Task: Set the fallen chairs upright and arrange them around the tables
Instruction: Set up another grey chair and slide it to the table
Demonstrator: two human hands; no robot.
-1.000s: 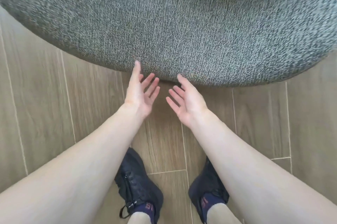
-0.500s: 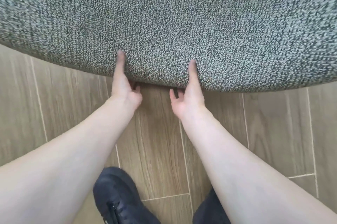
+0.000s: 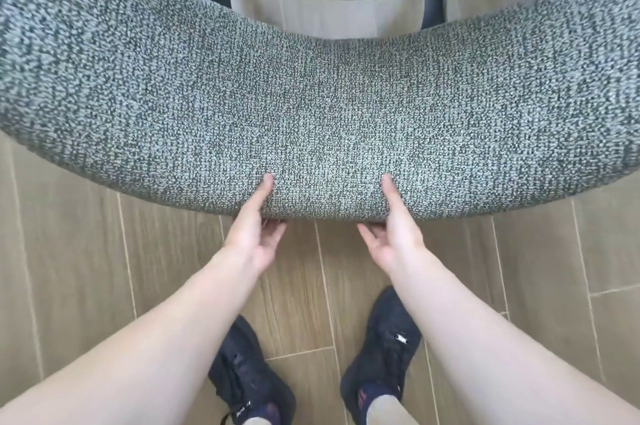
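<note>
Floor [image 3: 86, 269]: I see wood-look planks with pale seams running away from me.
Shoes [image 3: 249, 379]: I see two dark lace-up trainers planted on the planks, toes pointing forward, slightly apart.

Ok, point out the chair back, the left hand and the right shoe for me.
chair back [image 3: 322, 113], head view, middle of the grey woven fabric.
left hand [image 3: 252, 234], head view, on the palm below the thumb.
right shoe [image 3: 384, 352], head view, top of the dark upper.
</note>
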